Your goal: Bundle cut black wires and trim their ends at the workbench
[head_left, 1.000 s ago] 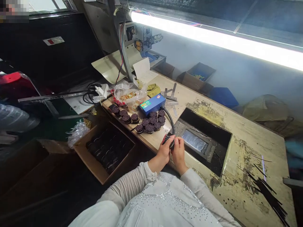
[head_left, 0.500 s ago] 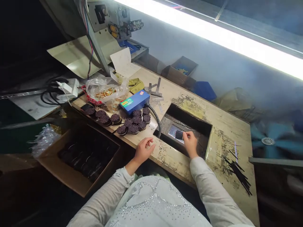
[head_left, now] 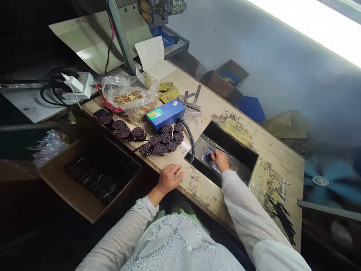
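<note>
My right hand (head_left: 220,160) is closed on a small black brush (head_left: 208,156), mostly hidden by the fingers, over a shiny plate (head_left: 214,165) inside the sunken opening in the table. My left hand (head_left: 170,178) rests at the table's front edge, fingers loosely curled and apart, with nothing in it. Beyond it sit several round black bundles (head_left: 160,149) beside a blue box (head_left: 166,114), from which a black ribbed hose (head_left: 190,136) runs down into the opening.
A cardboard box (head_left: 84,210) of dark items stands below the table at left. On the wooden table (head_left: 208,195) lie a plastic bag (head_left: 131,94), metal strips (head_left: 194,99) and thin black sticks (head_left: 283,218). A blue fan (head_left: 320,181) is at the right.
The view has shifted. My right hand has moved left and lower over the plate with the brush, which now shows less. My left hand stays near the table edge.
</note>
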